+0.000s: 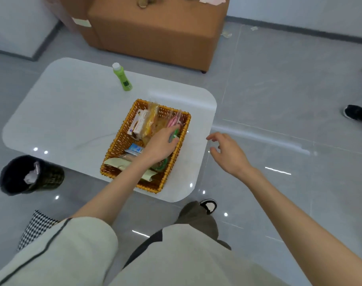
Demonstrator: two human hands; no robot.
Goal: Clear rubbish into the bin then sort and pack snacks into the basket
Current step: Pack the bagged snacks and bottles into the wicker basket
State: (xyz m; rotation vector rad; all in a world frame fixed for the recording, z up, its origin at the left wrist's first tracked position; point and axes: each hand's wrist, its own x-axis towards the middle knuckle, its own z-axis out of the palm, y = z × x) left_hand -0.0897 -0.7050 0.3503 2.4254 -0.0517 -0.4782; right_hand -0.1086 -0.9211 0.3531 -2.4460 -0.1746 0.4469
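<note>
An orange wicker basket stands on the white low table, near its right front corner. Inside lie several snacks: a white and orange box, a clear bag of yellow snacks, a pink packet, a blue packet and pale green wrappers. My left hand reaches into the basket and grips a green packet at its right side. My right hand hovers over the table's right edge, fingers relaxed, holding nothing.
A green bottle stands upright at the table's far side. A black bin with crumpled paper inside sits on the floor at the left. An orange ottoman is beyond the table. Another person's black shoes are at the right.
</note>
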